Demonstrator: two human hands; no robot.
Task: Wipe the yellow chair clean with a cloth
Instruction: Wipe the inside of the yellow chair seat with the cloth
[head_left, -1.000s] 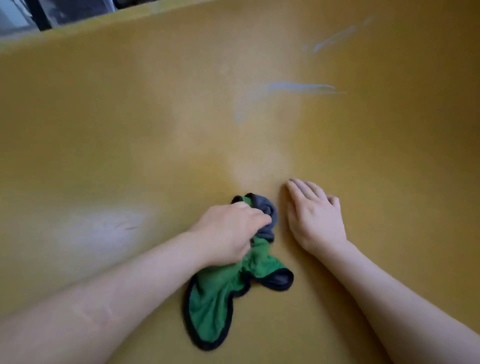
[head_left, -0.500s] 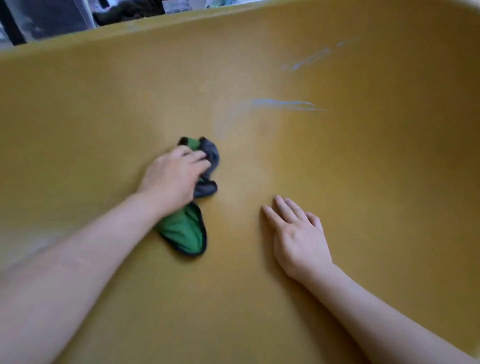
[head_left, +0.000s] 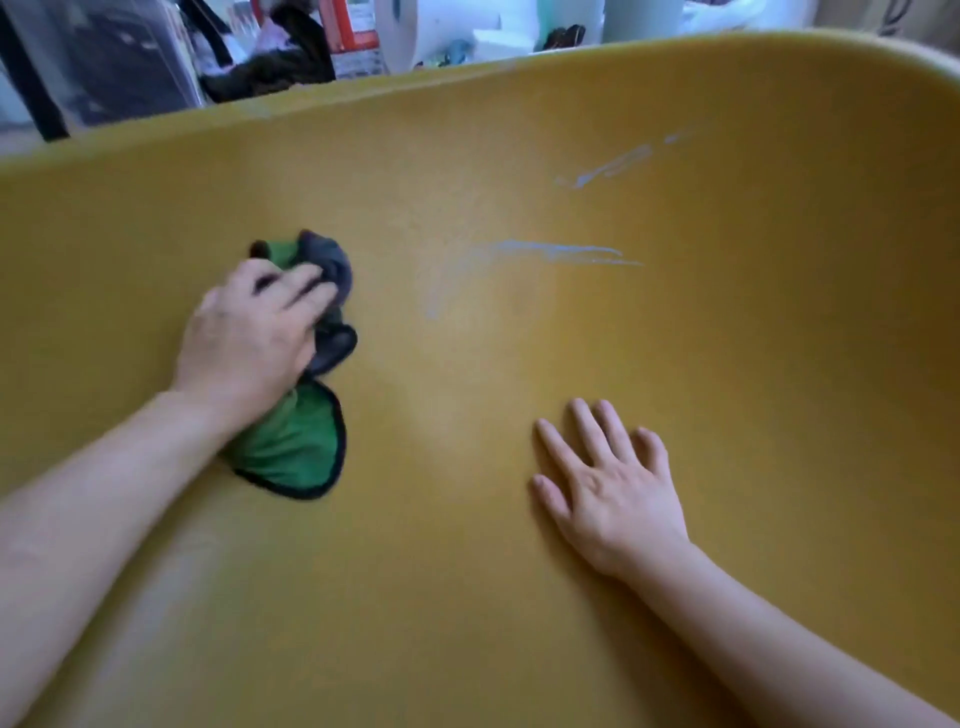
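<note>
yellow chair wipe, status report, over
Left hand grips the bunched green cloth on the yellow chair. Right hand flat on the chair, open. Pale streaks show right of the cloth. Nothing in the way.

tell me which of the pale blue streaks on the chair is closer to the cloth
The lower, level streak, right of the cloth gripped by the left hand. The other streak slants higher up, nearer the chair's rim.

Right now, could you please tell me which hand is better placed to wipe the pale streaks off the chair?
Probably left. The left hand grips the green cloth, left of the nearer streak. The right hand lies flat on the yellow chair, holding nothing, and would first need the cloth.
</note>
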